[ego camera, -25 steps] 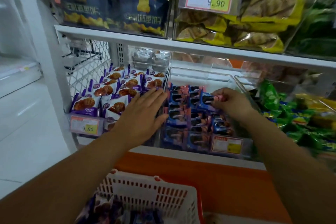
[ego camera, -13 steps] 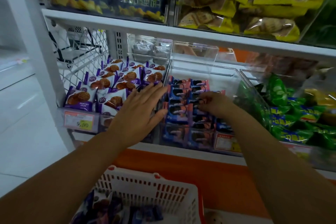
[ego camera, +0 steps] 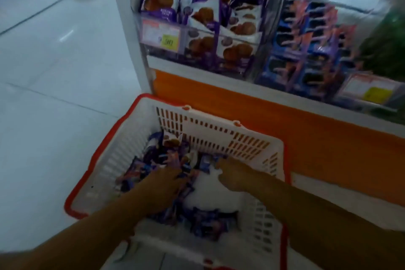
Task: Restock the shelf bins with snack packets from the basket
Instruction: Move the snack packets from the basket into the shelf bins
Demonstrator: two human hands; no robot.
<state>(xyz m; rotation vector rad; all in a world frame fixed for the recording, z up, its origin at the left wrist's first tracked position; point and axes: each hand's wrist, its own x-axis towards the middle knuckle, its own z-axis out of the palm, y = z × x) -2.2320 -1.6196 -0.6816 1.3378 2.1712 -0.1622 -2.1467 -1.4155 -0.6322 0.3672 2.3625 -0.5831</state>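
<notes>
Snack packets (ego camera: 158, 3) behind "9.90" tag (ego camera: 161, 35)

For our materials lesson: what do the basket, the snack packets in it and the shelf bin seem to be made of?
Basket: moulded plastic, matt white with a red rim; its walls are slotted. Snack packets: probably thin plastic film, glossy; printed and crumpled. Shelf bin: clear rigid plastic, likely acrylic; packets show through its wall.

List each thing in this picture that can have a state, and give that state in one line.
Basket: on the floor, partly filled.
Basket packets: loose, jumbled.
Left hand: down among the packets, grip unclear.
Right hand: inside the basket, grip unclear.
Purple-packet bin: well stocked.
Blue-packet bin: well stocked.
</notes>
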